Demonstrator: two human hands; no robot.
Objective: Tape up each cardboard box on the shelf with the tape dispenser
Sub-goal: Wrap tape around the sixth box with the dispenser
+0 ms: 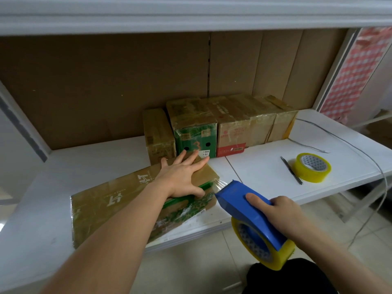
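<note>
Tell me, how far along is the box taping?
The row of boxes at the back looks already wrapped in tape. The left hand presses the flat box while the right hand pulls tape from the dispenser. Only that box looks unfinished.

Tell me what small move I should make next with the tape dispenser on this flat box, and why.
Probably tilt the blue tape dispenser so its blade cuts the tape. A clear strip already stretches from the box's right edge to the dispenser's nose, the right hand grips its body, and the left hand presses flat on the flat box. Then smooth the loose end down.
</note>
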